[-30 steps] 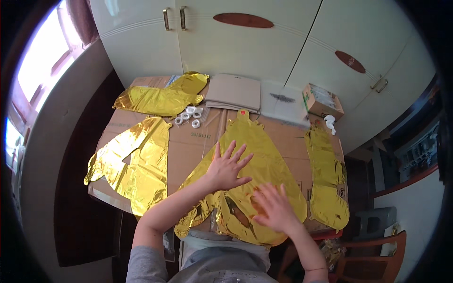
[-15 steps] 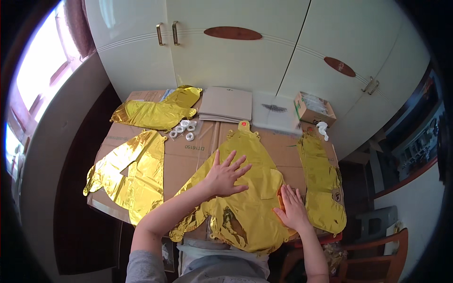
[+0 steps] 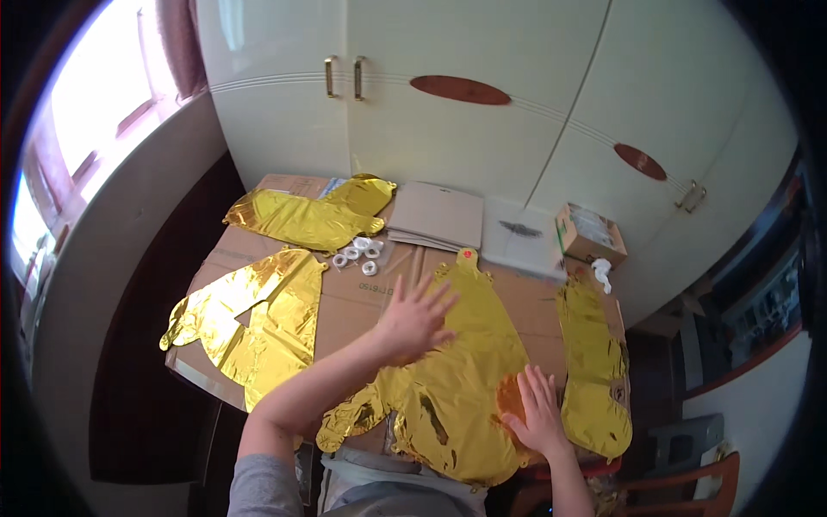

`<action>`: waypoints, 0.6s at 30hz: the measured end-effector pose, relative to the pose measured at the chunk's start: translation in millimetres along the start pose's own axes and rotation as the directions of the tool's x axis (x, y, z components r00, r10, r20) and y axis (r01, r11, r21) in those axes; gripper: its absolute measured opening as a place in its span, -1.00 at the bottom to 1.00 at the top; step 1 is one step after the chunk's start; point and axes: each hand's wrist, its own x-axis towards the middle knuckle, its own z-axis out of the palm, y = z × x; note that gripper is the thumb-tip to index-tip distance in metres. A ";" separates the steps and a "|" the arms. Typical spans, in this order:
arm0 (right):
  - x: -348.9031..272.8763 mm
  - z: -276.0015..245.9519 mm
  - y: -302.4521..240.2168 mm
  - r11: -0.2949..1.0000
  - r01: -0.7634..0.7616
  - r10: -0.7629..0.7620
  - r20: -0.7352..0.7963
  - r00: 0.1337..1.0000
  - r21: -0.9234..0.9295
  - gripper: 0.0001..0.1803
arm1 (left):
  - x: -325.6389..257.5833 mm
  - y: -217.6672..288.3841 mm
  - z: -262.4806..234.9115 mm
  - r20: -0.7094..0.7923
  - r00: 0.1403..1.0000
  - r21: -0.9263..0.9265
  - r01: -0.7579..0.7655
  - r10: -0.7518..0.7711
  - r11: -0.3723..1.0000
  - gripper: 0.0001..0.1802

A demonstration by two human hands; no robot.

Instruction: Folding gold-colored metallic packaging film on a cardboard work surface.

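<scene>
A flat gold foil balloon (image 3: 465, 362) lies on the cardboard-covered table (image 3: 362, 293) in front of me, its small neck pointing away. My left hand (image 3: 415, 317) rests with spread fingers on the balloon's upper left edge. My right hand (image 3: 538, 414) presses flat on the balloon's lower right part. Neither hand holds anything.
More gold foil balloons lie around: one at the left (image 3: 250, 319), one at the back (image 3: 310, 217), a long one at the right (image 3: 594, 362). Small white tape rolls (image 3: 360, 254), flat cardboard sheets (image 3: 438, 215), a white packet (image 3: 521, 241) and a small box (image 3: 587, 233) sit near white cabinets (image 3: 482, 112).
My right hand slid down and to the right across the balloon. My left hand shifted slightly up along it. The view tilted upward a little.
</scene>
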 end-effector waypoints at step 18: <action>400.8 84.9 -162.7 0.849 0.523 -0.512 -0.132 0.849 0.074 -0.72 | -49.4 -306.3 2.9 -0.337 0.753 -0.420 0.418 -0.566 0.806 -0.69</action>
